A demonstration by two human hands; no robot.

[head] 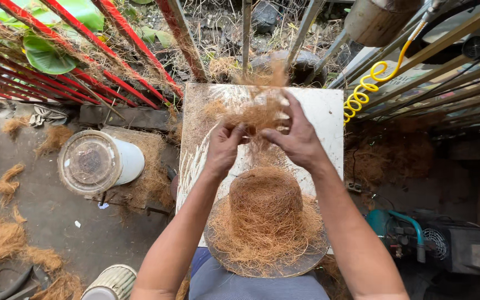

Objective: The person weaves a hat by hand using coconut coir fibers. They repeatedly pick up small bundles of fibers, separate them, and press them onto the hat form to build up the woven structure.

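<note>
Item: tuft of coconut fibre (259, 114), pinched between both hands above the white board (329, 119). My left hand (224, 147) has fingers closed on the tuft's left end; my right hand (298, 139) has its fingers clamped on the right end. At 6 o'clock of the tuft, a fibre-covered dome mould (265, 203) stands on a round disc (284, 269). At 9 o'clock, a white bucket (101, 161) lies tipped on the floor.

arms: two bare arms, no sleeves showing
left hand (223, 147): bare, no glove
right hand (300, 141): bare, no glove
clothes: blue-grey striped cloth at the lap
</note>
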